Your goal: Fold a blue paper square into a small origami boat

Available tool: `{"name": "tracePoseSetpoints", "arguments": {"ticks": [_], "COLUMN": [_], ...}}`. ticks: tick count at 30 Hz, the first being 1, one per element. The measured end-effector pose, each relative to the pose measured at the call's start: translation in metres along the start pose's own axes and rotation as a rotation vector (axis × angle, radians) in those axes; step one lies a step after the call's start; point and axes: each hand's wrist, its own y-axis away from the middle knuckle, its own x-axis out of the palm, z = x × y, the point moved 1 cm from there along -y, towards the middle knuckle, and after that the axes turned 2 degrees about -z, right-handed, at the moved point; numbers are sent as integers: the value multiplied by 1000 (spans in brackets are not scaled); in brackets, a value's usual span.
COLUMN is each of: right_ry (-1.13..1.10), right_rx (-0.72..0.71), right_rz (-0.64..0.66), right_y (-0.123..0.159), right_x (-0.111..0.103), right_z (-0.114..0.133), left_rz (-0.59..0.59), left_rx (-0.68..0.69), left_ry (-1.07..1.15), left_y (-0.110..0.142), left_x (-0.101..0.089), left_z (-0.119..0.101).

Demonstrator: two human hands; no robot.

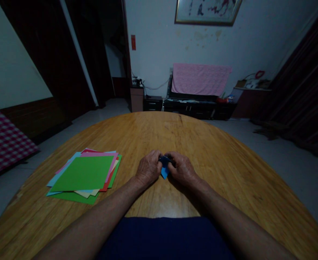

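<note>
The left hand [149,168] and right hand [183,169] pinch a small blue paper [164,172] from opposite sides; it sits between them above the counter [215,151], one corner pointing toward the person. It should be light and crease or tear easily, best held by its edges. Leftward lie coloured sheets [84,173].

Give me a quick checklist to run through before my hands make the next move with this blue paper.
1. Left hand holding the blue paper: ok.
2. Right hand holding it too: ok.
3. Colored paper stack apart from both hands: ok, it lies to their left.
4. Stack squared up: not ok, its sheets lie askew.
5. Blue paper's edges aligned: cannot tell, fingers cover much of it.
</note>
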Motion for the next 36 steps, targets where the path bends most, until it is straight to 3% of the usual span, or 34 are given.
{"name": "tracePoseSetpoints", "arguments": {"ticks": [9, 20, 25, 31, 36], "right_ry": [-6, -22, -1, 70, 49], "right_rx": [-81, -144, -125, -67, -116], "right_rz": [177, 277, 232, 139, 139], "right_y": [5, 12, 11, 8, 9], "right_x": [-16, -29, -26, -13, -13], "right_z": [-1, 4, -2, -8, -11], "left_rz": [134, 281, 289, 263, 270], "left_rx": [84, 246, 277, 181, 237], "left_ry": [-40, -157, -141, -169, -177], "left_y": [5, 8, 7, 8, 8], "left_x": [-4, -13, -15, -12, -14], "left_z": [1, 9, 10, 12, 17]}}
